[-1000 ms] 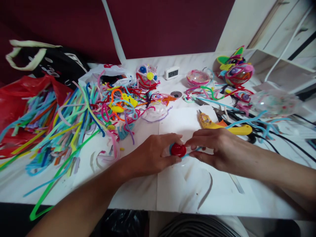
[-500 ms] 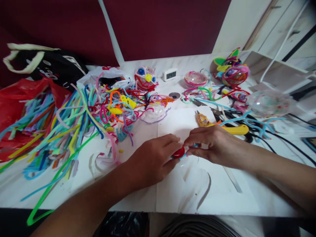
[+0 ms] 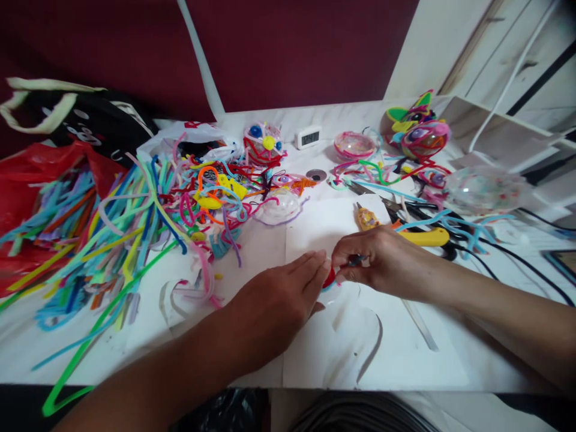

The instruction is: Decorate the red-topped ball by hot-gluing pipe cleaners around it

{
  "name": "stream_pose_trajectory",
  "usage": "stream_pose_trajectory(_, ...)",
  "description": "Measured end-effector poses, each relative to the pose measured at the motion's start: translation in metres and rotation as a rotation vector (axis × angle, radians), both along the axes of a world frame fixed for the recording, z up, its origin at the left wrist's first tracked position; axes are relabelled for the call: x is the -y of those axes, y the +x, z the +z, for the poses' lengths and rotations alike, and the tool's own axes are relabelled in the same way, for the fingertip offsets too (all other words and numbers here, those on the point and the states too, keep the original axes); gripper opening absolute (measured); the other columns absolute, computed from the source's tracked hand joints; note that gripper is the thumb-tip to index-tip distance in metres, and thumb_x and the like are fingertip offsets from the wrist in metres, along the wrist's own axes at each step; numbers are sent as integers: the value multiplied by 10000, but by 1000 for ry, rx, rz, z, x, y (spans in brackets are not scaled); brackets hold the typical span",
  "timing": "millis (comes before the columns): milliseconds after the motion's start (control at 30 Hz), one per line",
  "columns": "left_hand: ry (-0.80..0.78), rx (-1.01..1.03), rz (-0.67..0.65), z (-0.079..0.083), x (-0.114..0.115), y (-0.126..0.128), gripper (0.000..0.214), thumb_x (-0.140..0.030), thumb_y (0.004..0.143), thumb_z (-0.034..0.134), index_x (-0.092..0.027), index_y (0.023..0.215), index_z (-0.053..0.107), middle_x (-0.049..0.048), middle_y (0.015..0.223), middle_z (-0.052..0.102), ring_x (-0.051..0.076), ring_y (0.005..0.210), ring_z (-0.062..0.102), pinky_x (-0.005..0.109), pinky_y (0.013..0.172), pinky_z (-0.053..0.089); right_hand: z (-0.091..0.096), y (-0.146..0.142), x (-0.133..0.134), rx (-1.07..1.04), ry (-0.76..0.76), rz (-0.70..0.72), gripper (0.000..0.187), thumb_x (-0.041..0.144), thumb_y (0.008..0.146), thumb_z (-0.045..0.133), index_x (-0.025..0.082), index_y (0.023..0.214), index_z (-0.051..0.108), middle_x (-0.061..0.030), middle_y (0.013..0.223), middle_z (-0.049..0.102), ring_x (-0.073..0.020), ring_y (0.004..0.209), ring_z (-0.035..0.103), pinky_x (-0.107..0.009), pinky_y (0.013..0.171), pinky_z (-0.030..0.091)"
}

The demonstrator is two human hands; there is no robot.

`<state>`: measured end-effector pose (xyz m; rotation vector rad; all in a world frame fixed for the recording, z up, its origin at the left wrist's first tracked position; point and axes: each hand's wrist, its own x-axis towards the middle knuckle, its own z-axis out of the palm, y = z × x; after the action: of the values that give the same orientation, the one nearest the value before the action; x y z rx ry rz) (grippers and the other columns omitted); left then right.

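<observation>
Left hand (image 3: pixel 279 303): palm down, fingers nearly straight, tips on the red disc (image 3: pixel 330 278); whether it grips is hidden, cannot tell.
Right hand (image 3: pixel 382 261): knuckles up, fingers pinched tight on a thin stem (image 3: pixel 356 261) at the disc.
Disc: one, on white paper (image 3: pixel 405 354), between both hands.
Count: two hands, one yellow tool (image 3: pixel 425 237), one clock (image 3: pixel 309 137).

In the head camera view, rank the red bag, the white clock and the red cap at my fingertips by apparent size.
1. red bag
2. white clock
3. red cap, though fingers hide most of it, so clock versus cap is unsure.
</observation>
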<state>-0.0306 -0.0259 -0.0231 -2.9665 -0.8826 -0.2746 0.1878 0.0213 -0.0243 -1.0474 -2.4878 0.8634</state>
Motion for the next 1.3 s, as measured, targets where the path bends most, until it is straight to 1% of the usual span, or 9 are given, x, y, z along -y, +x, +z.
stream_pose_trajectory(100, -12, -46, 33, -3, 3, 1, 485, -158, 879, 557, -17, 1314, 395, 235, 1383, 466, 310, 1287, 472, 407, 1023, 488, 1, -1, -2, 20, 14, 0, 67, 130, 774, 657, 194, 790, 672, 34, 699, 687, -89, 620, 610, -194, 586, 422)
stream_pose_trajectory(233, 1, -52, 38, -5, 4, 2, 508, -179, 880, 560, -8, 1320, 373, 262, 1381, 455, 319, 1295, 461, 419, 1035, 472, 4, -3, -4, 72, 4, 10, 38, 157, 780, 666, 189, 766, 680, 33, 665, 677, -90, 600, 598, -198, 557, 391)
stream_pose_trajectory(333, 17, -48, -18, -4, 1, -1, 496, -217, 898, 538, -16, 1320, 373, 272, 1353, 477, 333, 1289, 464, 444, 1011, 487, 4, -2, -4, 70, 4, -8, 19, 181, 784, 673, 185, 768, 683, 30, 664, 674, -88, 593, 590, -197, 548, 380)
stream_pose_trajectory(500, 58, -31, -160, -5, -9, -10, 535, -363, 895, 560, -89, 1327, 402, 264, 1323, 502, 352, 1289, 459, 475, 1019, 468, -2, 1, -3, 51, 29, -27, 70, 234, 793, 674, 181, 748, 666, 37, 621, 640, -84, 563, 563, -194, 522, 359)
stream_pose_trajectory(600, 75, -10, -220, -11, -14, -16, 538, -420, 914, 514, -101, 1335, 412, 264, 1344, 481, 351, 1318, 422, 495, 1036, 447, -3, 3, -3, 59, 32, -25, 63, 232, 804, 663, 181, 767, 662, 23, 663, 661, -94, 593, 576, -203, 545, 372)
stream_pose_trajectory(767, 60, 72, -218, -27, -14, -21, 599, -494, 919, 465, -84, 1352, 408, 267, 1392, 430, 353, 1382, 312, 515, 1063, 416, 0, 4, -2, 44, 33, 35, 84, 229, 847, 616, 177, 787, 644, -4, 750, 681, -108, 644, 597, -218, 580, 395)
stream_pose_trajectory(967, 55, 137, -222, -34, -15, -21, 585, -497, 930, 436, -101, 1360, 400, 246, 1408, 419, 333, 1391, 303, 501, 1077, 410, 0, 3, 2, 82, 101, 49, 52, 187, 856, 597, 195, 817, 630, -8, 776, 677, -133, 733, 628, -237, 648, 417)
stream_pose_trajectory(1133, 97, 147, -224, -37, -19, -23, 543, -426, 914, 514, -143, 1361, 386, 243, 1387, 435, 340, 1359, 358, 507, 1085, 394, 0, 4, 2, 66, 122, 55, 53, 213, 863, 604, 183, 826, 627, -12, 772, 668, -121, 716, 624, -225, 642, 426)
stream_pose_trajectory(1300, 116, 152, -215, -35, -20, -23, 529, -424, 934, 478, -92, 1337, 400, 240, 1370, 469, 323, 1359, 365, 506, 1092, 385, 0, 4, 2, 43, 95, 53, 51, 221, 855, 625, 187, 819, 638, -2, 771, 670, -121, 726, 626, -227, 650, 429)
